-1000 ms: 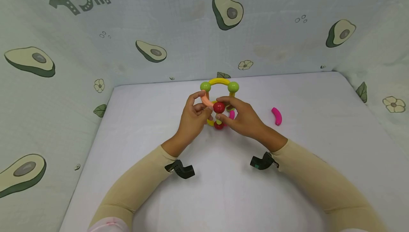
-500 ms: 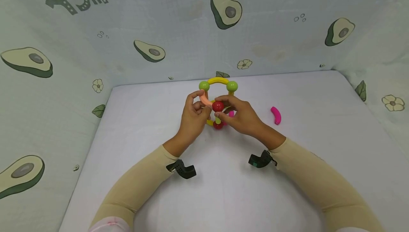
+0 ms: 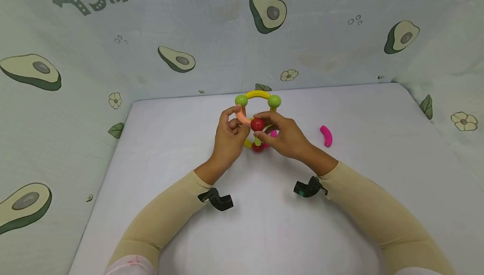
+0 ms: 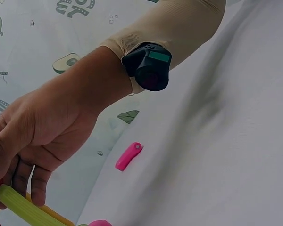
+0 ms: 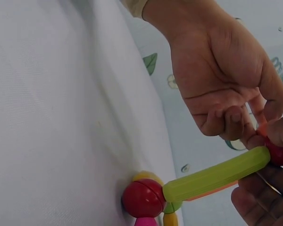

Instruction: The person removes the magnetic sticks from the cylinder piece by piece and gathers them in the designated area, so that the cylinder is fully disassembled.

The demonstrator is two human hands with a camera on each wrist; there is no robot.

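In the head view my left hand pinches a peach curved stick between thumb and fingers. The stick's lower end meets a red ball, which my right hand grips between thumb and fingers. Below that ball, a yellow-green stick runs down to a second red ball near the table. These belong to a standing frame of balls and curved sticks, with green balls and a yellow curved stick on top. My hands hide part of the frame. Whether the peach stick is inside the ball, I cannot tell.
A loose pink curved stick lies on the white-covered table, right of my right hand. Behind the table's far edge hangs a cloth printed with avocados. Each sleeve carries a black wrist camera.
Both hands keep their hold on the peach stick and the red ball. Everything in the head view shifts slightly up and left together; the pieces otherwise look the same.
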